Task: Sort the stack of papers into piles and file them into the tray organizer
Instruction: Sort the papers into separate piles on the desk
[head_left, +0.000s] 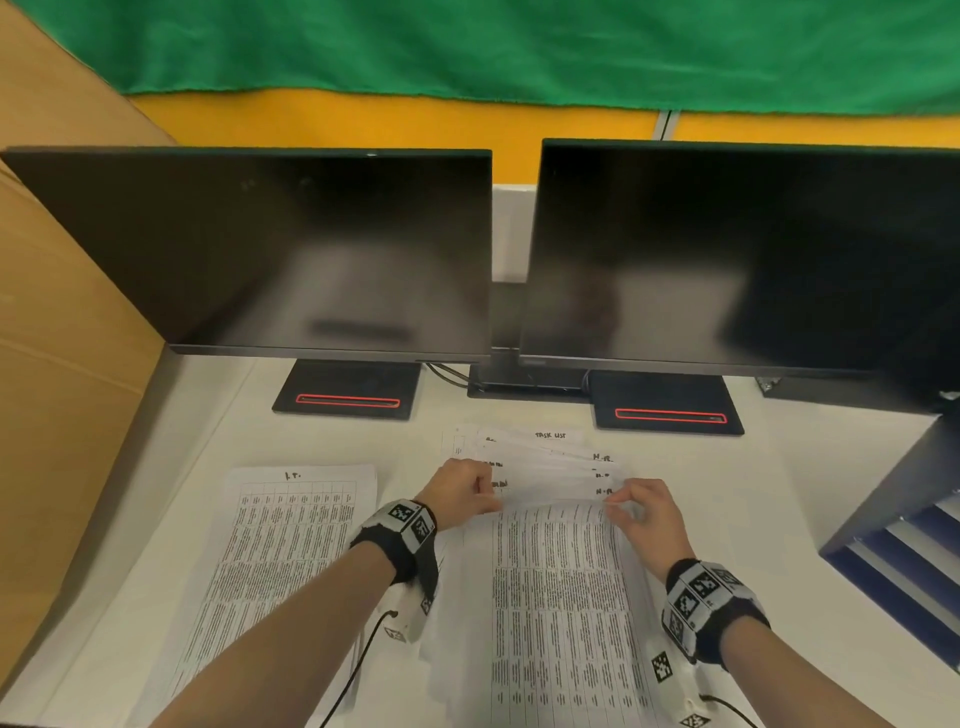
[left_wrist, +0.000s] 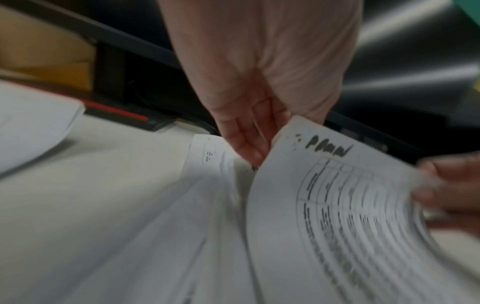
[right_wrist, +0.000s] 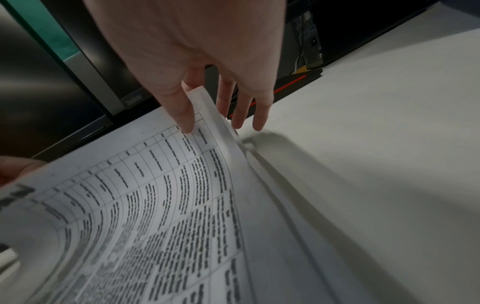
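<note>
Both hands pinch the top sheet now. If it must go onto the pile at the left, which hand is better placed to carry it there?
Probably the left hand: it pinches the sheet's left corner, nearer to the left pile. The right hand would have to cross over.

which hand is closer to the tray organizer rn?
Right. The right hand pinches the lifted sheet's right corner, on the side of the tray organizer at the desk's right edge. The left hand pinches the opposite corner, farther away.
</note>
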